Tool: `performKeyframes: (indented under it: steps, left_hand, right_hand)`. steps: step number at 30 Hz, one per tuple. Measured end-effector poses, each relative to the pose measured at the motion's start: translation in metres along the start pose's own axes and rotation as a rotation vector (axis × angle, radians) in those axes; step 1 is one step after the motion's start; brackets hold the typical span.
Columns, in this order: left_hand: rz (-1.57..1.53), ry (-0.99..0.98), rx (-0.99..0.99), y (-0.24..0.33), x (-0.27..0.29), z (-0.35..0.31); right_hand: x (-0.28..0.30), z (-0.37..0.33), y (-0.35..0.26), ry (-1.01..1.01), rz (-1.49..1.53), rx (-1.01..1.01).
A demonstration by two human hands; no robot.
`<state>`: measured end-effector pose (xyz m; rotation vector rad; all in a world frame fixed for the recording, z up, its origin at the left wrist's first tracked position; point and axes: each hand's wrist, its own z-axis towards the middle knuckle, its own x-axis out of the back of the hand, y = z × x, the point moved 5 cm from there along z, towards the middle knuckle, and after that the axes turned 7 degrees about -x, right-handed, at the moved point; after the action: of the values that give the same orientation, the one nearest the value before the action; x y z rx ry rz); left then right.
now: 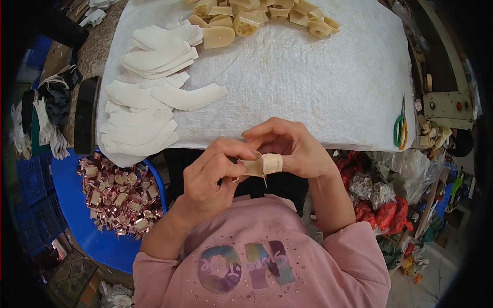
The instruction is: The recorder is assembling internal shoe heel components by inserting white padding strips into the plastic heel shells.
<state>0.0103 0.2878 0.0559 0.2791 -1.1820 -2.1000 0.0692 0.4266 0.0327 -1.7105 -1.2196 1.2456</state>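
Note:
In front of my chest, just off the table's near edge, both hands meet around a small beige piece (252, 167). My left hand (213, 172) is closed, its thumb and fingertips pinching the piece from the left. My right hand (298, 149) is curled round from the other side, and its thumb, which seems wrapped in cream tape (272, 164), presses against the piece. A thin sliver pokes out below; its kind is unclear. Nearest on the table lie overlapping stacks of white curved cut pieces (138, 128), one (190, 96) jutting right.
Beige molded blocks, resembling shoe heels (248, 23), are heaped at the table's far side. White woven sheeting (308, 87) covers the table. Scissors (400, 131) lie at its right edge. A blue tub (108, 249) with shiny pink pieces (120, 197) stands left; red plastic bags (385, 215) right.

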Motion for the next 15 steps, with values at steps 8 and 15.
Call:
performKeyframes:
  steps: [8,15]
  left_hand:
    - [0.196,-0.006,-0.049,-0.001,-0.002,0.002]
    - [-0.215,0.348,0.353,-0.015,0.007,0.002]
  right_hand:
    - [-0.007,0.007,0.008,0.019,-0.073,0.039]
    - [-0.001,0.004,-0.004,0.200,-0.144,0.304]
